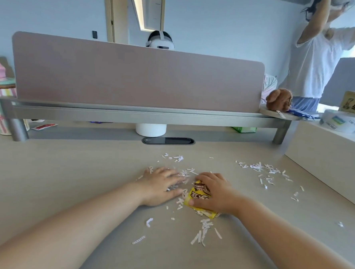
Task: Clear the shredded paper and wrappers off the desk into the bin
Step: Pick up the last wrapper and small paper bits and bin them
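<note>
White shredded paper lies scattered over the pale desk (65,179): one patch near the middle (203,229), another patch to the right (265,173). A yellow snack wrapper (197,198) sits among the middle shreds. My right hand (214,191) covers the wrapper, thumb on its front corner and fingers curled over its far edge. My left hand (161,186) lies flat, palm down, on shreds just left of the wrapper, fingers pointing right. No bin is in view.
A pink divider screen (134,75) on a metal shelf (132,116) closes off the back of the desk. A white cylinder (151,129) stands under the shelf. A raised side unit (327,156) holds a tape roll (341,123). Two people are behind.
</note>
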`<state>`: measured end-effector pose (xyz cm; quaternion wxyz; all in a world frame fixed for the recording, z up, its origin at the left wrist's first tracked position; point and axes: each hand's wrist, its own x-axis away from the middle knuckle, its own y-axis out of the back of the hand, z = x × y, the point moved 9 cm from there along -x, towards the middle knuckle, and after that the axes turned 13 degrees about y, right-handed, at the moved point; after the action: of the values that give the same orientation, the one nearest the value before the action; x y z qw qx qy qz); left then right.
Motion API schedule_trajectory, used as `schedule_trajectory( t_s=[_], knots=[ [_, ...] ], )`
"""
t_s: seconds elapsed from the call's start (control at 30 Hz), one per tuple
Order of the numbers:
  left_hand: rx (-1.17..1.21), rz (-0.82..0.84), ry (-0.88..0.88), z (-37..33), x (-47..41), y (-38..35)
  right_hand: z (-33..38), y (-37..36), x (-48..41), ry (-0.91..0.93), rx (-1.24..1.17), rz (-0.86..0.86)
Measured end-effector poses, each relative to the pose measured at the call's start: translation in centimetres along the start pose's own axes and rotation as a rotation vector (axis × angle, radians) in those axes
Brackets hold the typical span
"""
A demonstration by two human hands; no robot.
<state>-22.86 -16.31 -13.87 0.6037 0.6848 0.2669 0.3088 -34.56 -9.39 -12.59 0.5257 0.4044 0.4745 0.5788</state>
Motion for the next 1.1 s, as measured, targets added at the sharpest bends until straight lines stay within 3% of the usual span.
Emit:
schedule_trajectory(
  t_s=[0.13,0.4,0.5,0.67,0.83,1.1],
  knots=[
    [0.064,-0.159,-0.008,0.2,0.5,1.1,-0.7,1.2,-0.1,-0.002,0.044,-0.1],
    [0.142,-0.278,0.003,0.0,1.7,2.2,0.8,1.4,0.0,-0.02,0.113,-0.179],
    [0.168,-0.246,0.015,0.0,2.0,2.1,0.9,1.7,0.4,-0.065,-0.028,-0.206],
    [0.512,-0.347,0.167,2.4,4.7,5.3,1.8,4.9,0.6,-0.138,-0.377,-0.453],
    [0.598,-0.471,0.236,5.6,9.9,9.7,7.1,8.4,-0.8,-0.04,-0.496,-0.565],
    [0.576,-0.683,0.365,14.3,20.1,16.1,19.3,10.4,-6.0,0.166,-0.611,-0.582]
  ],
)
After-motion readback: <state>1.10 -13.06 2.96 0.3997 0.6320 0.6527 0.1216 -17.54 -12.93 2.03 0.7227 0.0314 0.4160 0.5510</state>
